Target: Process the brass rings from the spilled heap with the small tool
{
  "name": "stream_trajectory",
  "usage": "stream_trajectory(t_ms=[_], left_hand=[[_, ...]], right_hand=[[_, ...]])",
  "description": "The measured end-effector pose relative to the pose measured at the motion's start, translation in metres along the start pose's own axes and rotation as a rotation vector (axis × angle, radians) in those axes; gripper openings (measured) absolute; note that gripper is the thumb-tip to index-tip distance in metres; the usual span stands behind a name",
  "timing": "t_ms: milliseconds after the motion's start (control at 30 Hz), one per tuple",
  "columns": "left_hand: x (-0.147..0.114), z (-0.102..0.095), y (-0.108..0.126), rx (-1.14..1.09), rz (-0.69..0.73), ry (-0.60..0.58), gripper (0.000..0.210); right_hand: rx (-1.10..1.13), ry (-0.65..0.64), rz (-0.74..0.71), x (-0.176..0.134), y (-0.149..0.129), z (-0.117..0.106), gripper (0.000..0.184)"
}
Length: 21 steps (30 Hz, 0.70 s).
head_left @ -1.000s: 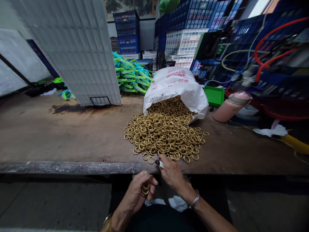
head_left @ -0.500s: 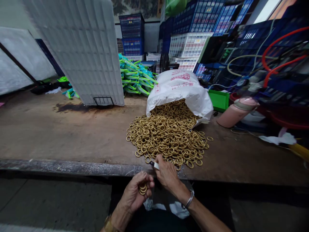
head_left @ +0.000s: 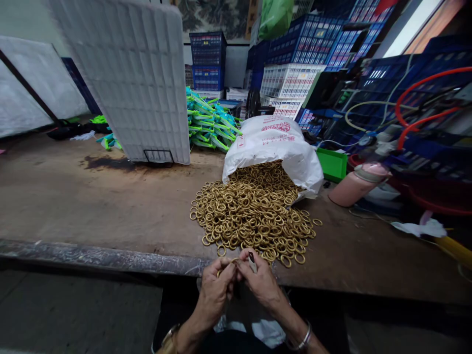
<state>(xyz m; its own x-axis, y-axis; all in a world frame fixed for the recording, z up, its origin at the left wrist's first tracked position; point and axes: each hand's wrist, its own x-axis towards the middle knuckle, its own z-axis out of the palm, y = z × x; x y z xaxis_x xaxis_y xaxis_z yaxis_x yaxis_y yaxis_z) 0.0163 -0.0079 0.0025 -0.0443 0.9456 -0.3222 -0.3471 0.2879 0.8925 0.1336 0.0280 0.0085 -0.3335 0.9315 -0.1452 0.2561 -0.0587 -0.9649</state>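
Observation:
Both hands meet just over the table's front edge. My left hand [head_left: 216, 290] is closed on several gold-coloured rings, and one ring [head_left: 234, 260] shows at its fingertips, close to the right fingers. Pinched in my right hand [head_left: 260, 282] is a small knife-like tool [head_left: 252, 263], pale with a dark end; its exact kind is unclear. Right behind the hands lies a large heap of gold-coloured rings [head_left: 250, 216]. The heap spills from the mouth of a white sack [head_left: 273, 142] with red print, lying on its side.
A tall white ribbed panel [head_left: 147, 83] stands on the wooden table [head_left: 92, 211] at left. Behind it are green and blue plastic pieces [head_left: 212, 123]. To the right are a green tray [head_left: 332, 164], a pink bottle [head_left: 357, 186] and red hoses [head_left: 405, 98]. Stacked crates [head_left: 291, 78] fill the back.
My right hand has drawn back from the heap's edge to the left fingertips, still with the tool. The left hand has turned over and risen, bringing a ring up to its fingertips.

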Motion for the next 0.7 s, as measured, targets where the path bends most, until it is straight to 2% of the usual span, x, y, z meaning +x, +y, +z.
stream_trajectory(t_ms=[133,200,300,467,700], left_hand=[[-0.002,-0.001,0.004,0.286,0.276,-0.002,0.018],[-0.003,-0.001,0.005,0.336,0.317,-0.007,0.017],[-0.005,-0.001,0.005,0.288,0.231,-0.034,0.020],[-0.005,-0.001,0.002,0.156,-0.049,-0.115,0.028],[-0.006,-0.001,0.002,0.016,-0.126,-0.152,0.031]], right_hand=[[-0.164,0.046,-0.026,-0.002,-0.004,-0.002,0.023],[-0.197,0.059,-0.022,-0.002,-0.004,-0.003,0.023],[-0.183,0.065,0.003,-0.001,-0.002,-0.003,0.024],[-0.103,0.049,0.001,-0.002,0.002,-0.004,0.026],[0.022,0.012,0.015,-0.002,0.007,-0.005,0.027]])
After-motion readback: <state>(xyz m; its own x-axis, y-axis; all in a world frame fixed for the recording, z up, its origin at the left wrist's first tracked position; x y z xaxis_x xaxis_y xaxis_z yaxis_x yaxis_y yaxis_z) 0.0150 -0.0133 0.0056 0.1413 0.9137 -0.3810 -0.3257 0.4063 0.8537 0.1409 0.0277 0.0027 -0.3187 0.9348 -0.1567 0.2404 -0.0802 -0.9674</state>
